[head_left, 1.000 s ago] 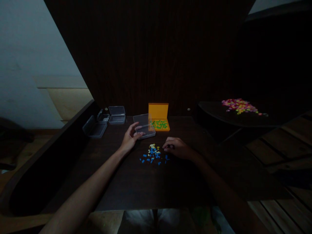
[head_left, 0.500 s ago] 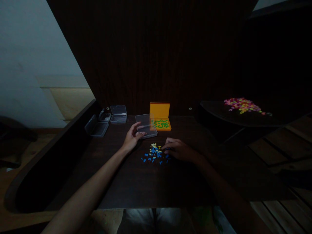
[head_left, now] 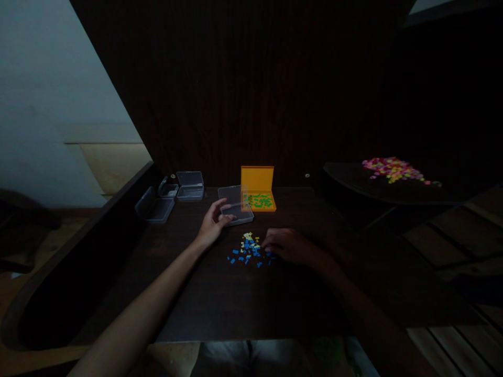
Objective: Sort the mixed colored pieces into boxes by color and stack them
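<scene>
My left hand (head_left: 214,221) grips the left side of a clear plastic box (head_left: 239,214), thumb in front and fingers behind. The box's see-through lid stands up at the back. Just in front of it lies a loose pile of small blue and pale yellow toy bricks (head_left: 248,250) on the dark table. At the right edge of the pile is my right hand (head_left: 286,246), fingers curled and close together. Its fingertips touch or hover over the bricks, and what they hold, if anything, is hidden. Behind the clear box, an orange box (head_left: 257,179) stands open with green pieces (head_left: 260,201) inside.
Several clear boxes (head_left: 190,193) stand open at the table's left back. A heap of pink, red and yellow pieces (head_left: 393,170) lies on a dark shelf (head_left: 353,180) to the right. A raised side panel (head_left: 86,235) borders the left, and a dark panel (head_left: 251,94) the back.
My right hand has shifted very slightly at the pile's right edge, its fingers drawn a little closer together. My left hand and the clear box stay in place.
</scene>
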Action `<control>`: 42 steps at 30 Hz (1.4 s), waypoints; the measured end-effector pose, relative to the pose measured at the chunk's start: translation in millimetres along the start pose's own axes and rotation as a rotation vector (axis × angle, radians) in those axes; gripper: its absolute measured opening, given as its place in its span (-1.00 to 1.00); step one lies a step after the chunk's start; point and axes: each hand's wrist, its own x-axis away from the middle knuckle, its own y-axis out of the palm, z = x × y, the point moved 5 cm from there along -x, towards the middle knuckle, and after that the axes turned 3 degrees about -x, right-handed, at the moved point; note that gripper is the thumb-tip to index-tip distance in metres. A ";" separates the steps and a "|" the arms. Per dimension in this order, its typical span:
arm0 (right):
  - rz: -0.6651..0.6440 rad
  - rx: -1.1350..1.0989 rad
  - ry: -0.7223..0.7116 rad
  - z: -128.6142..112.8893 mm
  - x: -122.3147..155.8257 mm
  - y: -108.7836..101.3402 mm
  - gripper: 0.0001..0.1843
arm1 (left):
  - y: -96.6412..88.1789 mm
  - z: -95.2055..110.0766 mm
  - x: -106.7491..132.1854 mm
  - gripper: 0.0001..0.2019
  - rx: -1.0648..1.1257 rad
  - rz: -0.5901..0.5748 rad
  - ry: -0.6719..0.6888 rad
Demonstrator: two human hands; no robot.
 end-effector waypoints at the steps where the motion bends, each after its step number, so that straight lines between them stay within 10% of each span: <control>1: 0.002 -0.005 -0.004 0.4 0.2 0.4 -0.83 | -0.1 -0.3 -0.1 -0.41 -0.002 0.002 -0.001; 42: 0.020 0.186 0.193 3.0 -7.6 11.0 -0.86 | -1.4 -2.0 -0.7 -0.43 -0.011 0.015 0.012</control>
